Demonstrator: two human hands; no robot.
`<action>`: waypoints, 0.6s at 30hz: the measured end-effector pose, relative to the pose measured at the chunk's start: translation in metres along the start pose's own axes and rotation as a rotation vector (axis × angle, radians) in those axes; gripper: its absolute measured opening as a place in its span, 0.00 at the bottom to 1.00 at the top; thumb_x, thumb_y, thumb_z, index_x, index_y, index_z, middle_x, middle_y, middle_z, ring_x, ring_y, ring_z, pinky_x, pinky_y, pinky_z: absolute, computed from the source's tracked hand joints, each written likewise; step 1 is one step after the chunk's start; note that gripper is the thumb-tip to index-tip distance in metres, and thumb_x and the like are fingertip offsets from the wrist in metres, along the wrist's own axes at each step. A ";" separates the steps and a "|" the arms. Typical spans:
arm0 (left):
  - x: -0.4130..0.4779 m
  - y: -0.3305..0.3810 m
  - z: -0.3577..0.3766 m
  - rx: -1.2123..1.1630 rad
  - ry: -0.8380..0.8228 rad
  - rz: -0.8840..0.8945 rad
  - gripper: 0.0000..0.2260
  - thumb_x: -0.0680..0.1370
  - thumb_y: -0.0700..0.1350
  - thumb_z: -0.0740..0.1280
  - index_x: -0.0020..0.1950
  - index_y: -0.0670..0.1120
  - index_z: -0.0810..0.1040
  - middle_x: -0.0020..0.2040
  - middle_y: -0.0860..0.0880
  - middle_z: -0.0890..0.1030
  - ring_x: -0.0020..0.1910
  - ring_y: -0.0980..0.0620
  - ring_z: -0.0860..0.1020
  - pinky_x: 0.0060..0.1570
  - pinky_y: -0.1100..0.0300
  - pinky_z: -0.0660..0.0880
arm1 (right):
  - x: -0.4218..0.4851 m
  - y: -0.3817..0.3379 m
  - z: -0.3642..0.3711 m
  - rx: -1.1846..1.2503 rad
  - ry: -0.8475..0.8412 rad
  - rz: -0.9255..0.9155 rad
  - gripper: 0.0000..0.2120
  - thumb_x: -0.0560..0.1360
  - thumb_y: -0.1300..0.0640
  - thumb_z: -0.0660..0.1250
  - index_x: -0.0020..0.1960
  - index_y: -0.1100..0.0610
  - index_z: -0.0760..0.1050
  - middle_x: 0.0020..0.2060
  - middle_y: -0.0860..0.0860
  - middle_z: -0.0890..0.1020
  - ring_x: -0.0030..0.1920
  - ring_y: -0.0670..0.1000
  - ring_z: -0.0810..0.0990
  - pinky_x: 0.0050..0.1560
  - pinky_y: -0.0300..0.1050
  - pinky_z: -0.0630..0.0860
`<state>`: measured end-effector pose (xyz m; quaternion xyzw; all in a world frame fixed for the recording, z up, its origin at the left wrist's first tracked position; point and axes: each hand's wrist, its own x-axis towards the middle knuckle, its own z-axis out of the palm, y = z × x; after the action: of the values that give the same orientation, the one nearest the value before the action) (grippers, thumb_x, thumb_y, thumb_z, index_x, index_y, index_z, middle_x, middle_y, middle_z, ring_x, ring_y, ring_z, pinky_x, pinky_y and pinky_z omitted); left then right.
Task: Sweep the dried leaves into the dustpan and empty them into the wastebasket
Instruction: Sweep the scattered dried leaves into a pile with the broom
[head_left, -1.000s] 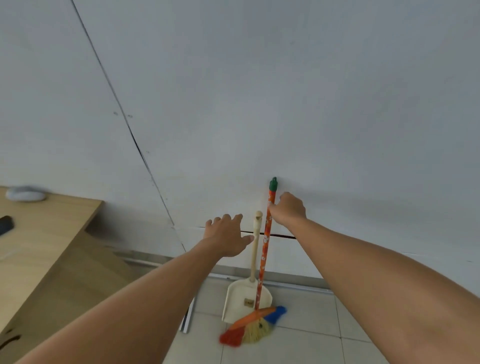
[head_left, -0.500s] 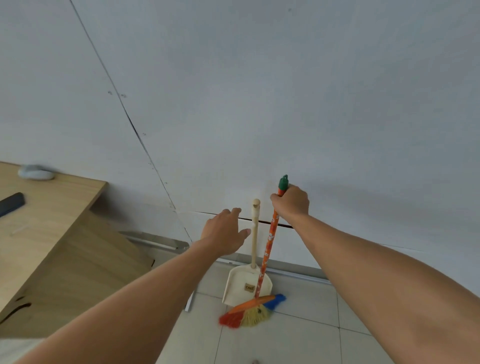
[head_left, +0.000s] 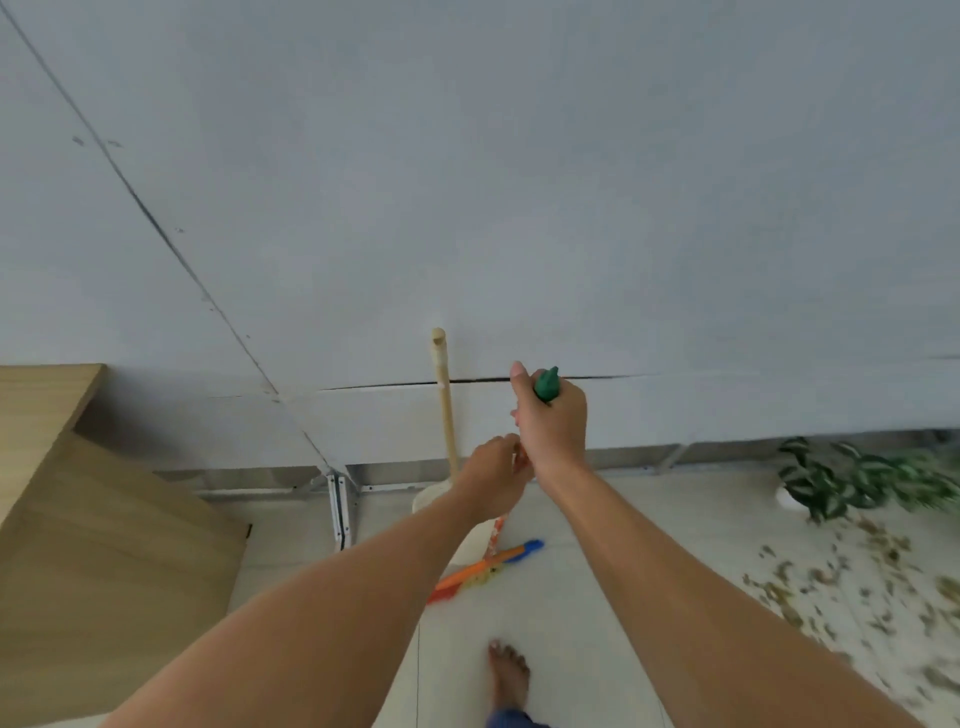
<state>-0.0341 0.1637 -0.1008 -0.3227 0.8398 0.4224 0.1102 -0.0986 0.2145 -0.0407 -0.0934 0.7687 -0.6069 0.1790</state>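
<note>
- The wall fills most of the view, with pale floor tiles below it and a wooden desk at the left.
- The dried leaves lie scattered over the tiles at the right, just in front of a potted plant; none has been gathered.
- The dustpan leans upright against the wall, nobody holding it; its pan is mostly hidden behind the left forearm.
- The broom stands beside it, well apart from the leaves, its head on the floor.
- The right hand is closed around the top of the broom handle, under the green cap.
- The left hand is curled at the handle lower down; how firmly it grips I cannot tell.
- A bare foot shows at the bottom.
- Step in hand, I judge: fetching the tools. Next the broom has to be carried right to the leaves and the dustpan collected.
- No wastebasket is in view; the leaves and plant are blurred.
</note>
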 end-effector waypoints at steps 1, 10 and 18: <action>-0.008 0.002 0.010 -0.059 -0.014 0.001 0.11 0.79 0.39 0.59 0.37 0.47 0.68 0.35 0.50 0.72 0.35 0.51 0.70 0.38 0.54 0.69 | -0.013 0.001 -0.005 0.004 0.023 -0.008 0.24 0.78 0.46 0.68 0.34 0.64 0.69 0.30 0.58 0.73 0.42 0.65 0.81 0.40 0.54 0.78; -0.103 0.001 0.064 -0.253 -0.094 0.195 0.17 0.82 0.41 0.57 0.36 0.58 0.62 0.34 0.57 0.68 0.36 0.53 0.69 0.38 0.55 0.74 | -0.128 0.007 -0.060 0.128 0.139 -0.106 0.30 0.75 0.44 0.70 0.32 0.65 0.60 0.26 0.56 0.64 0.31 0.54 0.64 0.36 0.48 0.66; -0.174 0.025 0.113 -0.232 -0.150 0.303 0.17 0.81 0.37 0.56 0.34 0.50 0.60 0.32 0.54 0.66 0.31 0.57 0.63 0.32 0.63 0.60 | -0.198 0.012 -0.130 0.230 0.209 -0.135 0.29 0.78 0.49 0.69 0.33 0.69 0.62 0.28 0.58 0.66 0.32 0.55 0.65 0.34 0.42 0.70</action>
<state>0.0742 0.3410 -0.0752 -0.1707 0.8139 0.5510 0.0695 0.0334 0.4057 0.0053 -0.0600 0.7005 -0.7081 0.0662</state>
